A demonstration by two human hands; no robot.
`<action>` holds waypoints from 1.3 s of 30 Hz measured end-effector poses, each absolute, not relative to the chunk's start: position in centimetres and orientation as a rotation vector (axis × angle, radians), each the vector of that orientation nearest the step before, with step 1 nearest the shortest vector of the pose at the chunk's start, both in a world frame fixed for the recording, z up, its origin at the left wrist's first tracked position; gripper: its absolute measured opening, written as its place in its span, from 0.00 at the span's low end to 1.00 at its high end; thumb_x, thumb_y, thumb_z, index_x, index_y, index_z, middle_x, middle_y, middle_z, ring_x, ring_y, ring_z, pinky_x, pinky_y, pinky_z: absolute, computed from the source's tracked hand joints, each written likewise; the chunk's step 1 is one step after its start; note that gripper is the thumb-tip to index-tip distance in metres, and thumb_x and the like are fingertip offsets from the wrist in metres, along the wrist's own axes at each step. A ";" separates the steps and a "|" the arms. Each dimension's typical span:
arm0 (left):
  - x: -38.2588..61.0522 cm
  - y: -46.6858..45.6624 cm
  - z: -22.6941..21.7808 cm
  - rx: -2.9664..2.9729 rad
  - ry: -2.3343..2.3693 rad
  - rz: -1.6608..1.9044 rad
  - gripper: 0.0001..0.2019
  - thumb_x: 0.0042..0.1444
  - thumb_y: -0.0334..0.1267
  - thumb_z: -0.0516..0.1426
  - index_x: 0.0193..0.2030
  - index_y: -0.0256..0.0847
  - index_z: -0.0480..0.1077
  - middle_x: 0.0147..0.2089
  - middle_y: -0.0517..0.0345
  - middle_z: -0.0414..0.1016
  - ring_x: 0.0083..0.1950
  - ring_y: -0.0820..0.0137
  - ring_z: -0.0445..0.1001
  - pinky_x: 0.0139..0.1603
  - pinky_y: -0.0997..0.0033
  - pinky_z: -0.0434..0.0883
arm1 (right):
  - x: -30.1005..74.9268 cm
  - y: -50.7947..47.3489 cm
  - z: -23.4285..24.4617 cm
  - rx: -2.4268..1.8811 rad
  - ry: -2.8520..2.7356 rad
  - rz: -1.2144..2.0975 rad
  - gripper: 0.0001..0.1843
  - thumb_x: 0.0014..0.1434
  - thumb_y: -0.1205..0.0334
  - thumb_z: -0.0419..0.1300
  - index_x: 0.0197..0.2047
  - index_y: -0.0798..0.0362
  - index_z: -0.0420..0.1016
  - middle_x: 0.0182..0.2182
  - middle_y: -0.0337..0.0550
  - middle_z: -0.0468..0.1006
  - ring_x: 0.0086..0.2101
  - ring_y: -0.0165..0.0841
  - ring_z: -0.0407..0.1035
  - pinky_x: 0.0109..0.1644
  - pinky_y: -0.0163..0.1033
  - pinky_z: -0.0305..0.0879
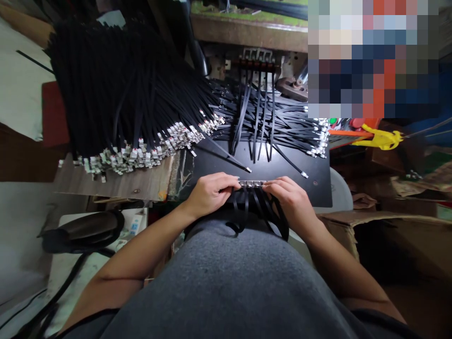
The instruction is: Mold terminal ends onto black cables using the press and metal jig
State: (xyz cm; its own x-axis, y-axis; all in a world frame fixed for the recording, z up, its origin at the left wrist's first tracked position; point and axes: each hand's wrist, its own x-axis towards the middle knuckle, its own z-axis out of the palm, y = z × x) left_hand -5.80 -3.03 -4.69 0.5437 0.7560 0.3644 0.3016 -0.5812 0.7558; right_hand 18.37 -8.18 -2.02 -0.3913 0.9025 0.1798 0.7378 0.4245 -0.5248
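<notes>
My left hand and my right hand rest at the near edge of a black work board. Between them runs a short row of metal clips on the ends of several black straps, which loop down toward my lap. Both hands have curled fingers pinching this strap bundle at its two sides. Further back, a few straps hang from a metal fixture and lie stretched across the board.
A big pile of black straps with metal ends covers a wooden board on the left. More loose straps lie at the back right. A cardboard box stands to the right, and a yellow tool lies beyond it.
</notes>
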 end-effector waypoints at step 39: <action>-2.1 3.4 9.5 1.951 0.569 0.425 0.23 0.68 0.37 0.51 0.68 0.47 0.60 0.41 0.54 0.79 0.37 0.72 0.77 0.42 0.69 0.74 | 23.4 1.4 8.1 -1.405 -2.061 0.004 0.17 0.66 0.65 0.50 0.54 0.54 0.74 0.40 0.48 0.79 0.39 0.39 0.73 0.44 0.46 0.69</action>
